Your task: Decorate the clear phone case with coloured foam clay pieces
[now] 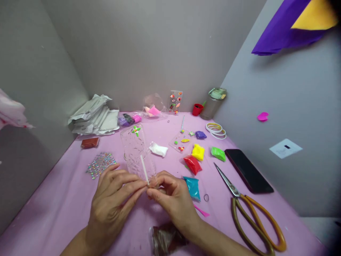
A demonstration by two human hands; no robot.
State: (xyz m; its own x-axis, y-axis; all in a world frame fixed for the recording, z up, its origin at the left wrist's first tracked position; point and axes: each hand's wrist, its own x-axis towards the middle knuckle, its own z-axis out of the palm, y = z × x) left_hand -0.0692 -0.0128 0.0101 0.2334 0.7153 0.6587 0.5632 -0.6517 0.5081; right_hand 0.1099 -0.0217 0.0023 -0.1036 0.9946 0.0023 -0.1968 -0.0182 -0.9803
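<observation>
My left hand (113, 199) and my right hand (173, 197) meet over the near middle of the pink table (53, 206). Their fingertips pinch together around a thin white stick (144, 169) and a small bit of something I cannot make out. Just beyond the fingers lies a clear phone case (135, 151) with a green clay flower (136, 130) at its far end. A brown clay bag (166, 240) lies under my right wrist.
Small clay bags lie to the right: white (158, 149), yellow (198, 152), red (193, 165), blue (192, 187), green (218, 153). Large scissors (247, 209) and a black phone (247, 170) are at right. A rhinestone sheet (100, 164) and stacked packets (93, 115) sit at left.
</observation>
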